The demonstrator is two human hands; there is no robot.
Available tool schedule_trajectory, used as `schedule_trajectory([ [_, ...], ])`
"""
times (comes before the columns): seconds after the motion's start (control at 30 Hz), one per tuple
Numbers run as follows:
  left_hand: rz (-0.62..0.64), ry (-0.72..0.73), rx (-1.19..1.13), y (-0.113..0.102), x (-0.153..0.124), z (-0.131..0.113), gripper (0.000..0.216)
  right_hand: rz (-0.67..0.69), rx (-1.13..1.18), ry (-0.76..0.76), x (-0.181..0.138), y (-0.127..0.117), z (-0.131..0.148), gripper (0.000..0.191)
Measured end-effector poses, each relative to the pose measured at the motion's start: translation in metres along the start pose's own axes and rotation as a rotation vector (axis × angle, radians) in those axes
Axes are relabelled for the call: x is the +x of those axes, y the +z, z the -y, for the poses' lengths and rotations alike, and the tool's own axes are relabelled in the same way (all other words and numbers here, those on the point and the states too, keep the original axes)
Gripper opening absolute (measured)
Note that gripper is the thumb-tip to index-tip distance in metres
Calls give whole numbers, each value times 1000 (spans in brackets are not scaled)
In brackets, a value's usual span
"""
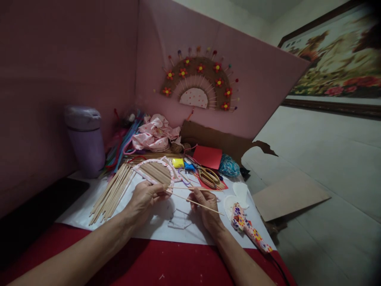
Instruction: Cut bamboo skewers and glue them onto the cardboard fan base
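Observation:
My left hand [147, 195] is closed on the lower right edge of a half-round cardboard piece [155, 171], whose border is wrapped in pale pink fabric. Two thin wooden sticks [213, 210] run rightward from that edge, spreading slightly apart. The fingers of my right hand [205, 204] close around the sticks near their middle; whether both are gripped is hard to tell. Left of the cardboard lies a spread bundle of wooden sticks [111, 192]. A hot glue gun with a flowered cover [248, 228] rests to the right of my right hand.
Scissors [208, 176], red paper [208, 157], blue yarn [229, 165] and crumpled pink fabric [156, 133] crowd the back of the white sheet [139, 230]. A purple tumbler [86, 145] stands at left. Behind, a flowered cardboard arch [195, 63] hangs on the pink panel.

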State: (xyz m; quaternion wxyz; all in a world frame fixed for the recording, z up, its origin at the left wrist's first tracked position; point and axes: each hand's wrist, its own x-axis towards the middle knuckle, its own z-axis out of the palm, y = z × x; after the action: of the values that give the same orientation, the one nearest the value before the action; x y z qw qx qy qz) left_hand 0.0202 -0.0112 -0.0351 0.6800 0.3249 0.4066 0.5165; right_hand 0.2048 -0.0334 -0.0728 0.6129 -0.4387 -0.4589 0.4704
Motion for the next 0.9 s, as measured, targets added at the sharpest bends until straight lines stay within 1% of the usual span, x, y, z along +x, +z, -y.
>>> schedule_trajectory([
  [0.23, 1, -7, -2, 1, -1, -2, 14, 33, 3, -22, 1, -3, -4, 28],
  [0.57, -15, -12, -11, 1, -1, -3, 14, 37, -29, -2, 0, -5, -4, 29],
  [0.73, -9, -3, -14, 2, -1, -4, 13, 41, -34, -30, 0, -5, -3, 28],
  [0.9, -15, 1, -20, 2, 1, -4, 14, 37, -11, -61, 0, -5, -2, 32],
])
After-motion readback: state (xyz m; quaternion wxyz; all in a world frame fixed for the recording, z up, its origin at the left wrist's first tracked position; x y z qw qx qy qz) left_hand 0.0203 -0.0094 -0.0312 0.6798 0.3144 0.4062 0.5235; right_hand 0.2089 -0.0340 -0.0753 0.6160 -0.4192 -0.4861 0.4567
